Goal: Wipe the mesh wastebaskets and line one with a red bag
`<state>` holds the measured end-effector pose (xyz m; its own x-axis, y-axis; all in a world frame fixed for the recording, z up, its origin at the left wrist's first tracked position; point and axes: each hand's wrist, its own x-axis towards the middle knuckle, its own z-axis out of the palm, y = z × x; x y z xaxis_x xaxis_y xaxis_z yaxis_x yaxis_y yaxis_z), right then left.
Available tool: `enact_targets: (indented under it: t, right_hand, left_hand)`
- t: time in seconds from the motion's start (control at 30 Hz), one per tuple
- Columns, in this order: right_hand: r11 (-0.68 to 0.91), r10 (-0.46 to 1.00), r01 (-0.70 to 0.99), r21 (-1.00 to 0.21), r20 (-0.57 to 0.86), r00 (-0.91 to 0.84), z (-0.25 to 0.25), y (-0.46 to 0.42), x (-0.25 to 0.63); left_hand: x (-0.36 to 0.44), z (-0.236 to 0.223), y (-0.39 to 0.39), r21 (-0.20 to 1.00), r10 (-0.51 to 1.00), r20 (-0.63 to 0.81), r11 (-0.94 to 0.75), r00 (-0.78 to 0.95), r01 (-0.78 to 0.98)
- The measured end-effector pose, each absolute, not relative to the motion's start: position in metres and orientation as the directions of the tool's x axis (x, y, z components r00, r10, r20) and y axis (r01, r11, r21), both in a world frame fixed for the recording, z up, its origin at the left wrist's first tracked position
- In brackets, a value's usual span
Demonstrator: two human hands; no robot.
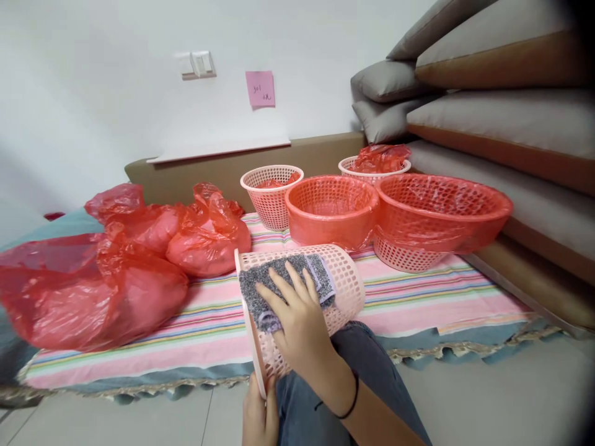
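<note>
A pale pink perforated plastic basket (346, 282) lies tipped on its side over my knee, its mouth facing left. With thumb and fingers, my left hand (259, 412) pinches the lower part of its rim. On the basket's upper side, my right hand (297, 310) lies flat with spread fingers, pressing a grey speckled cloth (260, 285) with light purple edging against the wall. The thumb reaches past the cloth's lower edge onto the basket. A dark band circles my right wrist.
Red plastic bags (139, 279), bulging, sit on the left of the striped cloth (209, 347). Behind the basket stand another pink basket (269, 198), a red-lined tub (332, 217) and a wide red-covered basket (441, 214). Stacked grey-and-brown cushions (502, 118) rise on the right.
</note>
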<state>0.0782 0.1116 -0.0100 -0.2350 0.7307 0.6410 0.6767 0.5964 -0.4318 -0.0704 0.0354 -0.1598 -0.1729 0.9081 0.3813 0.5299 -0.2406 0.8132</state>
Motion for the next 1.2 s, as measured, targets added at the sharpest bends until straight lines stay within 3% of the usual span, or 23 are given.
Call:
enact_targets:
  t: [0.1,0.27,0.37,0.47,0.7,0.77,0.9,1.0,1.1,1.17,1.2]
  right_hand:
    - [0.566,0.755,0.684,-0.460,0.622,-0.206,-0.015,0.122,0.097]
    - [0.292,0.817,0.814,-0.502,0.573,0.061,-0.035,0.163,0.159]
    - [0.225,0.813,0.840,-0.494,0.570,0.117,-0.038,0.173,0.175]
    - [0.258,0.825,0.832,-0.490,0.560,0.074,-0.027,0.165,0.161]
    - [0.545,0.779,0.709,-0.448,0.584,-0.231,0.000,0.131,0.102]
    - [0.540,0.779,0.717,-0.441,0.585,-0.227,-0.004,0.137,0.104]
    - [0.361,0.835,0.811,-0.461,0.547,-0.060,-0.021,0.162,0.127]
    - [0.314,0.844,0.836,-0.449,0.536,-0.029,-0.028,0.168,0.138]
    - [0.316,0.840,0.863,-0.395,0.539,-0.061,-0.033,0.160,0.136]
    - [0.311,0.829,0.879,-0.363,0.556,-0.063,-0.038,0.152,0.133]
    - [0.311,0.817,0.883,-0.352,0.573,-0.059,-0.041,0.149,0.132]
  left_hand:
    - [-0.078,-0.171,0.035,0.787,0.909,0.396,-0.261,-0.132,0.560]
    - [-0.092,-0.188,0.043,0.722,0.871,0.485,-0.351,-0.074,0.596]
    - [-0.093,-0.190,0.046,0.705,0.864,0.501,-0.368,-0.059,0.606]
    - [-0.090,-0.194,0.048,0.721,0.892,0.451,-0.378,0.020,0.581]
    - [-0.094,-0.223,0.055,0.741,0.930,0.347,-0.349,0.117,0.573]
    - [-0.096,-0.228,0.056,0.754,0.942,0.310,-0.325,0.127,0.571]
    - [-0.098,-0.228,0.059,0.790,0.963,0.209,-0.268,0.168,0.551]
    - [-0.107,-0.208,0.060,0.818,0.967,0.106,-0.217,0.231,0.532]
    - [-0.118,-0.157,0.062,0.863,0.919,-0.065,-0.144,0.388,0.485]
    - [-0.116,-0.110,0.063,0.929,0.798,-0.261,0.055,0.543,0.367]
    - [-0.111,-0.086,0.064,0.960,0.790,-0.242,0.109,0.564,0.259]
